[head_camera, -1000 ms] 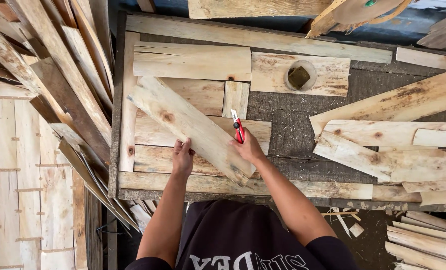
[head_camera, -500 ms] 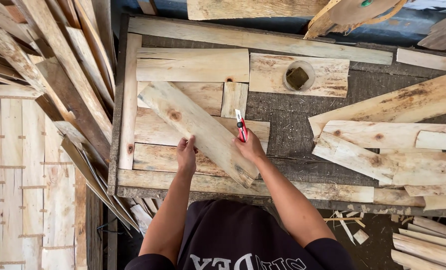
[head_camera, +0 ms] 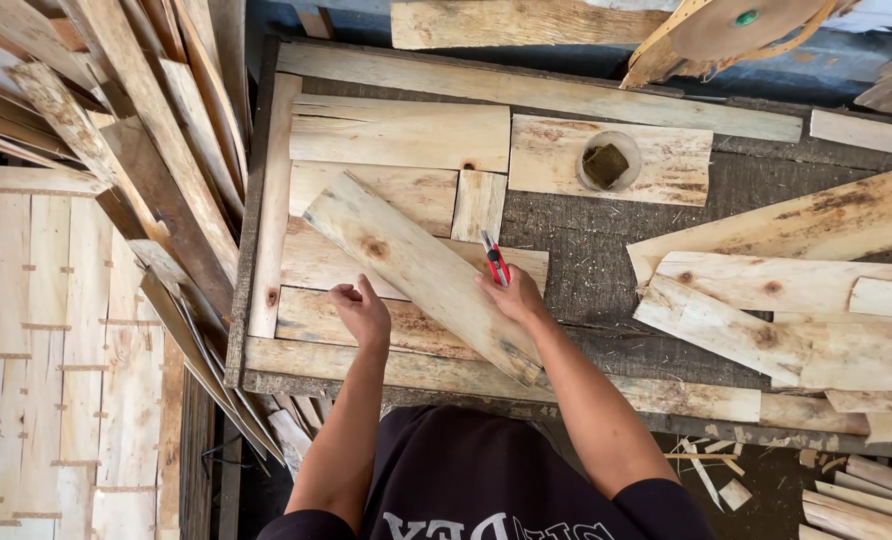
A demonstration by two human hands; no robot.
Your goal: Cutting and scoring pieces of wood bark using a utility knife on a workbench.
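Left hand (head_camera: 362, 312): fingers loosely curled and holding nothing; it hovers at the near left edge of the slanted plank, touching it or just clear, which cannot be told.
Right hand (head_camera: 515, 296): closed around a red knife (head_camera: 495, 259), its tip pointing away from the person; the heel of the hand rests at the plank's right edge.
Plank (head_camera: 421, 272): pale rough-sawn board with a dark knot, lying slantwise on the flat boards, from far left to near right, between the hands.
Handling: it looks stiff, dry and fairly light for its length; the surface is coarse and splintery, so unlikely to slip. The long edges near the middle seem the best place to take hold, away from the chipped near end.
Flat boards (head_camera: 398, 135): short pale pieces laid edge to edge under the plank.
Bench (head_camera: 606, 250): dark, worn and dusted with sawdust.
Container: a small round cup (head_camera: 608, 162) stands on a board at the far side; a dark square block sits inside, its kind unclear.
Right side: loose planks (head_camera: 766, 285) overlap in a heap.
Left side: long slats (head_camera: 146, 130) lean in a stack.
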